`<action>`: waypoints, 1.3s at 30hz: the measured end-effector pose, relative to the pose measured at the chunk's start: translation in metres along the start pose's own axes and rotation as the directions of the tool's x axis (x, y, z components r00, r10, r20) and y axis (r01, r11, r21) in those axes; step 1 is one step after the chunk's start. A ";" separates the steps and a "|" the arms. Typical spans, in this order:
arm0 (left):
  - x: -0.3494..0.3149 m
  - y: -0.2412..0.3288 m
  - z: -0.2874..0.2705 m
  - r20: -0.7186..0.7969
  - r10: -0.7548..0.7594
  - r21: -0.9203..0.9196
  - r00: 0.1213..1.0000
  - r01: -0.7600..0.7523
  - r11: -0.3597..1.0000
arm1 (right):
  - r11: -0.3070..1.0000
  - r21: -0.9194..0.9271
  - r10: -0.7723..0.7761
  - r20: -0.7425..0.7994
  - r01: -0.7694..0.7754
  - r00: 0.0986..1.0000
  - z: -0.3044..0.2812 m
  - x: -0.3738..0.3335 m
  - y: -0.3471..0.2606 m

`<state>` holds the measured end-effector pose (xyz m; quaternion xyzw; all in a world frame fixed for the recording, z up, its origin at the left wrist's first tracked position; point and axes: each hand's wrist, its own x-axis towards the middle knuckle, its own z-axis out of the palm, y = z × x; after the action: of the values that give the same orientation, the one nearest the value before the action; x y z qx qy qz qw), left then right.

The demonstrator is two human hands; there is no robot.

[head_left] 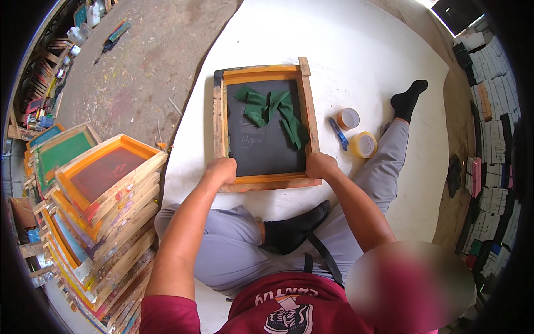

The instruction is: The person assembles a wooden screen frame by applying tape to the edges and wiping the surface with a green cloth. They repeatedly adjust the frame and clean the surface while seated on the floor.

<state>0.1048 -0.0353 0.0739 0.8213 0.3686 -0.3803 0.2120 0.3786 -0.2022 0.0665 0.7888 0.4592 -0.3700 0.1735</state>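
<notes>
One wooden frame (218, 125) lies on the white sheet (267, 33); the grip of the left hand (224, 169) is clamped on its near left corner, that of the right hand (321, 166) on its near right corner; on its dark mesh (267, 164) lies a green cloth (256, 114), and to the right are a blue cutter (337, 133) and two tape rolls (357, 143)

The rectangular wooden screen frame (308, 114) is raw brown with orange inner faces, its flat mesh panel (267, 162) charcoal black with thin pale script. The crumpled cloth strip (256, 114) is deep green, the smooth sheet (278, 33) white. The slim plastic tool (337, 133) is blue, the larger round tape roll (354, 145) yellow. Trousers (222, 239) are plain grey, socks (410, 102) black, the short-sleeved shirt (245, 306) maroon with black-and-white print.
</notes>
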 end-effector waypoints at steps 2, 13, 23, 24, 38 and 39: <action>-0.003 0.002 -0.001 -0.002 -0.002 0.016 1.000 0.002 1.000 | 1.000 -0.028 -0.009 0.001 0.009 1.000 0.003 0.002 0.000; -0.017 -0.010 0.019 -0.124 0.167 0.161 0.978 -0.146 0.976 | 0.923 0.261 -0.256 -0.135 0.283 0.957 0.016 -0.020 0.045; -0.049 -0.024 0.063 -0.445 0.465 0.225 0.765 -0.408 0.885 | 0.781 -0.308 -0.624 -0.432 0.544 0.651 0.050 -0.050 0.034; -0.045 -0.024 0.069 -0.460 0.465 0.256 0.756 -0.388 0.885 | 0.782 -0.348 -0.623 -0.423 0.517 0.658 0.061 -0.040 0.037; -0.033 -0.028 0.079 -0.579 0.367 0.202 0.728 -0.308 0.930 | 0.810 -0.364 -0.582 -0.588 0.459 0.561 0.068 -0.020 0.035; -0.033 -0.030 0.078 -0.568 0.360 0.182 0.740 -0.314 0.932 | 0.812 -0.346 -0.577 -0.594 0.469 0.561 0.067 -0.020 0.033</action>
<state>0.0311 -0.0800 0.0493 0.9586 0.2471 -0.0737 0.1212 0.3721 -0.2728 0.0343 0.6791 0.7289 -0.0572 -0.0650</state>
